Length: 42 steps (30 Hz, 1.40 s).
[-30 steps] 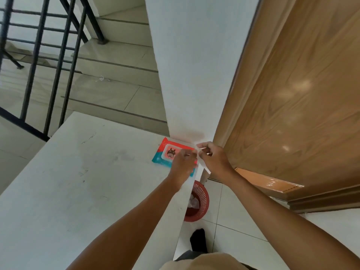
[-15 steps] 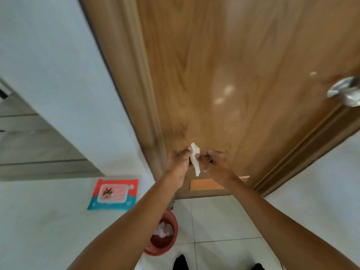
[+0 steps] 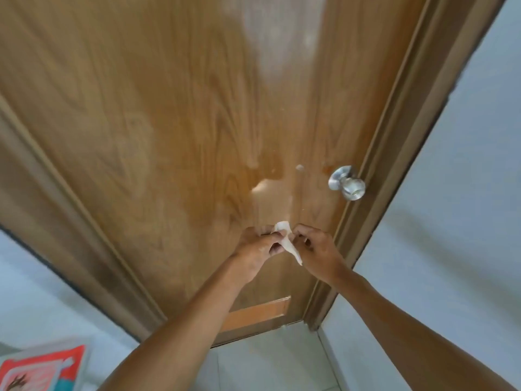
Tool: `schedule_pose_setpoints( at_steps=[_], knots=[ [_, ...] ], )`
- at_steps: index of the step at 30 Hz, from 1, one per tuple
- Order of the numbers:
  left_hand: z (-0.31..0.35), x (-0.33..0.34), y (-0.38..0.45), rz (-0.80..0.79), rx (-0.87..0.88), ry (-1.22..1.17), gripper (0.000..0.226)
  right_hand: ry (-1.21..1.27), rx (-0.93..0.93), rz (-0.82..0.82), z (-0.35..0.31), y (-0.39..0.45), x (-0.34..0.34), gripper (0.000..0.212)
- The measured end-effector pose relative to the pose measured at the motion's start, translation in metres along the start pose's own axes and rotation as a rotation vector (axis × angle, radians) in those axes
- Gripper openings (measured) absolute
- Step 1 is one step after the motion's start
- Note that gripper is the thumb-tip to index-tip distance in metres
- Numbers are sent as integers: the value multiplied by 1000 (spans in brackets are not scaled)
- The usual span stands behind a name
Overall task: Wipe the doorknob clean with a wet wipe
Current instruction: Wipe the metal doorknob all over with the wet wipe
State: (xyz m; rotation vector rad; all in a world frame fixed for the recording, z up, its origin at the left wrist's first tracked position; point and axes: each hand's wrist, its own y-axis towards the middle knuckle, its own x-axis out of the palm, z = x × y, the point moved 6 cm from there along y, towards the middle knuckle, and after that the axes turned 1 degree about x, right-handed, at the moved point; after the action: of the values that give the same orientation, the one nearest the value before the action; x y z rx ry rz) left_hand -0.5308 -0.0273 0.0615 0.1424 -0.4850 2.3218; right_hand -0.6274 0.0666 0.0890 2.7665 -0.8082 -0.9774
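- Up close, both hands met in front of the wooden door (image 3: 169, 136), low of its middle, with a small white wet wipe (image 3: 287, 241) pinched between them.
- The left hand (image 3: 258, 249) had its fingers curled in, thumb and fingertips closed on the left side of the wipe, knuckles turned toward the door.
- The right hand (image 3: 317, 249) was likewise curled, its fingertips clamped on the right side of the wipe; a narrow tail of the wipe hung down between the two hands.
- Whether either hand touched the door face could not be told; they seemed just before it.
- The doorknob (image 3: 347, 185), a shiny metal ball on a round plate, sat near the door's right edge, above and to the right of the hands and apart from them, with nothing on it.
- Just right of the knob ran the door frame (image 3: 394, 153), and beyond it a pale wall (image 3: 465, 193).
- Bare door face lay between the hands and the knob, leaving open room there.
- At the lower left corner of the view a red and teal wipe pack (image 3: 42, 371) lay on a white table (image 3: 17, 306), well apart from the hands.
- Pale floor tiles (image 3: 267, 359) showed below the door's bottom edge, between the forearms.
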Motion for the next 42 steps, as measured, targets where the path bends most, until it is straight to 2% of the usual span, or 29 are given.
schedule_pose_setpoints(
  at_steps=[3,7,9,11,14,19,23,25,27,31,33,36,39,42],
  knots=[
    [8,32,14,-18,21,84,17,12,36,116,24,4,-36,18],
    [17,71,31,-33,53,101,16,206,221,236,57,5,-67,18],
    [17,89,39,-17,53,121,16,343,278,233,65,5,-77,12],
    [14,104,45,15,42,159,12,430,257,207,66,5,-86,17],
    [8,122,50,46,43,235,8,470,230,193,66,4,-97,16],
    [-2,139,52,98,36,246,13,514,256,282,78,2,-110,11],
    [-3,137,54,158,13,164,14,563,297,228,83,-1,-103,24],
    [-6,135,56,132,-34,124,14,570,285,192,82,-2,-100,34],
    [-8,133,57,105,-65,140,16,509,259,199,81,-2,-99,35],
    [-7,133,61,29,-79,151,10,221,208,360,79,-2,-111,16],
    [0,134,61,-17,-67,154,12,158,198,430,78,1,-117,12],
    [13,133,59,-69,-34,206,15,205,278,524,81,6,-122,8],
    [31,126,62,9,76,289,12,354,365,665,82,12,-126,6],
    [44,115,66,83,158,332,17,304,394,766,78,22,-127,11]
  ],
)
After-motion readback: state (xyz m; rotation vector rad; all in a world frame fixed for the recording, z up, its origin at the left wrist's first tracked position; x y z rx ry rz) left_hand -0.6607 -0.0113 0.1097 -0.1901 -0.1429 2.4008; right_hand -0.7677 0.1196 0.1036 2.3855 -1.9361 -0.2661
